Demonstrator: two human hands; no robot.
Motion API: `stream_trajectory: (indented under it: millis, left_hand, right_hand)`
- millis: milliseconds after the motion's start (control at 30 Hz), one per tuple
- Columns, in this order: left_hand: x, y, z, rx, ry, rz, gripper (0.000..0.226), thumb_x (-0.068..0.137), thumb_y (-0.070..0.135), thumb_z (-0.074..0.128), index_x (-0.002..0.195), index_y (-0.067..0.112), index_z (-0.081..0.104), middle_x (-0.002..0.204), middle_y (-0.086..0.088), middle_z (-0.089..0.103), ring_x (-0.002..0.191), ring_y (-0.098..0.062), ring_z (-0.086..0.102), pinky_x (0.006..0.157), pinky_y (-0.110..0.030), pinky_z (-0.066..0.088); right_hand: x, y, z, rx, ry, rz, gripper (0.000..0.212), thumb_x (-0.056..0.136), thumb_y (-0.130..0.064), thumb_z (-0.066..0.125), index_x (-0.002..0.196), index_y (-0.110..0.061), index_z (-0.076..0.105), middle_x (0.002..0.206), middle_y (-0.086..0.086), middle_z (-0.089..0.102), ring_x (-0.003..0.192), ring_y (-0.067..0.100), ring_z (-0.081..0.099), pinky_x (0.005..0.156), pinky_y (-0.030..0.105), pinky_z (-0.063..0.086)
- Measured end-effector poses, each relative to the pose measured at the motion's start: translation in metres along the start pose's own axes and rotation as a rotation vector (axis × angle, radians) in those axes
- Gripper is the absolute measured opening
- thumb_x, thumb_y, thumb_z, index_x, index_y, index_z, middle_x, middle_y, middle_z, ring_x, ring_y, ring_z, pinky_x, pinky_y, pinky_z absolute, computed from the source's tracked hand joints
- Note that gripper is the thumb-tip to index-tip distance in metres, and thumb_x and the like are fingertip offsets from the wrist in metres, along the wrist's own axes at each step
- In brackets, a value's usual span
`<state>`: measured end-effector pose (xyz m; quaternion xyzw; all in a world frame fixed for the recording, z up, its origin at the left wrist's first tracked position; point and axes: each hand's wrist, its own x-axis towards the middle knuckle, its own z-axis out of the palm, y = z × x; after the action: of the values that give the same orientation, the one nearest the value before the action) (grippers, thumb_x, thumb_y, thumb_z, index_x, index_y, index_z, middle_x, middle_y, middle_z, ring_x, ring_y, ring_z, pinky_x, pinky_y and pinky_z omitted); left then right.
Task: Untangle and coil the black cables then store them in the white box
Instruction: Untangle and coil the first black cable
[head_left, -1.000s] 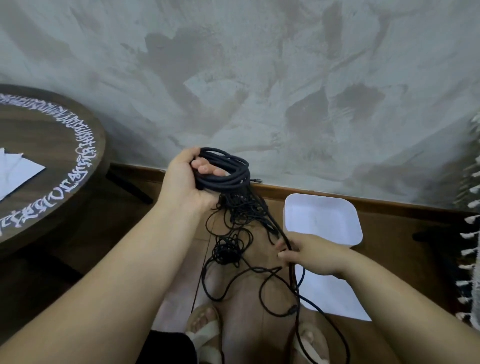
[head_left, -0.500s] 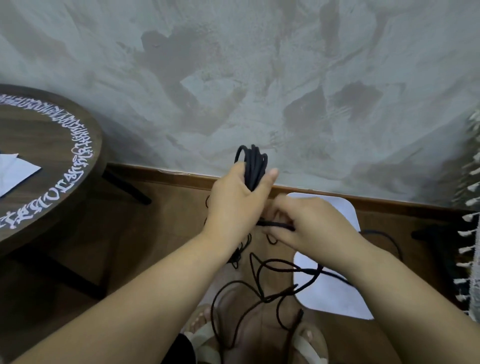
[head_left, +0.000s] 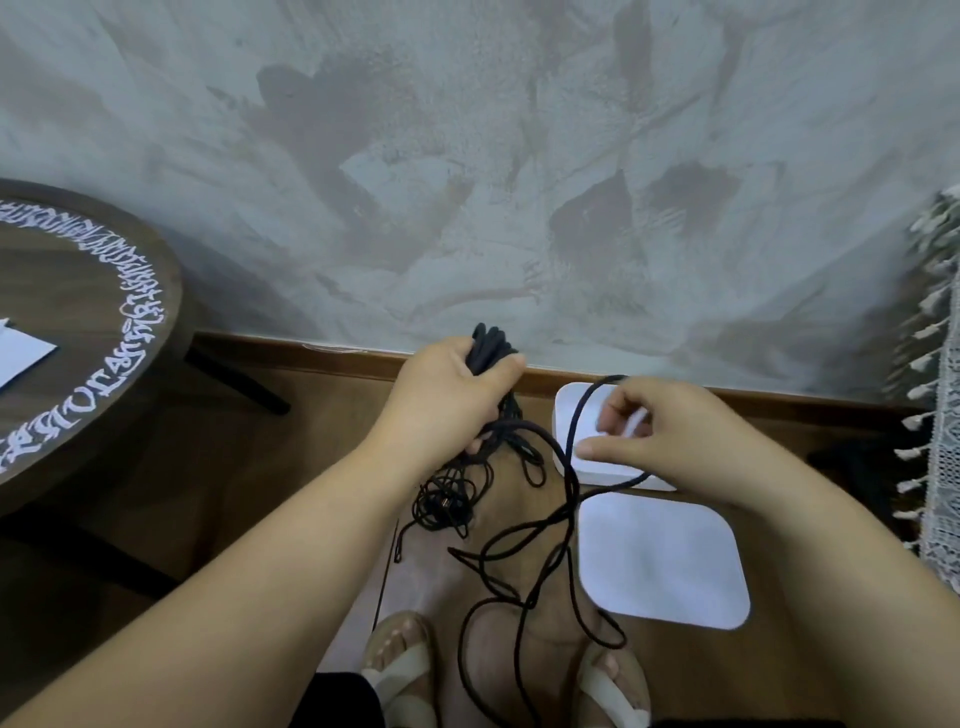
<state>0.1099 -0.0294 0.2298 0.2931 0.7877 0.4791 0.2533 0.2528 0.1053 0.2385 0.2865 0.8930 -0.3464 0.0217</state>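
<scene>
Your left hand (head_left: 447, 395) grips the coil (head_left: 488, 345); your right hand (head_left: 665, 431) curls round one loose strand (head_left: 576, 415) just above the box (head_left: 563, 410). Tug that strand hard and the knot (head_left: 447, 504) dangling under the coil will likely cinch, because thin, matte, limp cords bite into each other. Slack loops drape over your sandals (head_left: 410, 670) and may snag. The box looks like smooth white plastic with rounded corners, sitting on the wood floor (head_left: 234, 493)
</scene>
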Motion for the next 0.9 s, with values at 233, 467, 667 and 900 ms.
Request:
stream_trajectory:
  millis: [233,467,667,900]
  left_hand:
    - [0.001,0.003,-0.01,-0.163,0.054,-0.019,0.034,0.093,0.036,0.054,0.082,0.004,0.056,0.038,0.0,0.046,0.035,-0.011,0.039,0.043,-0.015,0.036]
    - [-0.004,0.007,-0.012,-0.512,-0.101,-0.07,0.043,0.093,0.025,0.056,0.054,0.016,0.04,0.038,-0.001,0.034,0.031,-0.015,0.028,0.049,-0.03,0.024]
    - [-0.005,0.015,-0.018,-0.571,-0.194,-0.058,0.037,0.091,0.023,0.054,0.06,0.013,0.037,0.035,0.0,0.03,0.028,-0.013,0.024,0.05,-0.033,0.016]
    - [-0.002,0.011,-0.042,-0.307,-0.417,-0.099,0.055,0.087,0.037,0.054,0.036,0.016,0.047,0.032,0.003,0.03,0.029,-0.012,0.022,0.053,-0.036,0.011]
  right_hand:
    - [0.002,0.018,0.021,-0.164,-0.284,0.161,0.053,0.077,-0.064,0.058,0.106,-0.021,0.064,0.101,-0.01,0.065,0.091,0.006,0.061,0.079,0.022,0.049]
    - [0.023,0.007,0.052,0.321,-0.045,0.092,0.056,0.075,-0.04,0.076,0.121,-0.023,0.049,0.12,-0.014,0.053,0.106,0.0,0.05,0.089,0.02,0.042]
    - [0.033,-0.004,0.072,0.647,0.12,0.049,0.032,0.084,-0.016,0.07,0.109,-0.019,0.051,0.111,-0.004,0.064,0.101,0.004,0.058,0.081,0.014,0.047]
    - [0.038,-0.002,0.055,0.79,0.221,0.056,0.008,0.09,-0.014,0.061,0.082,-0.015,0.06,0.07,0.002,0.065,0.058,0.01,0.062,0.071,0.029,0.052]
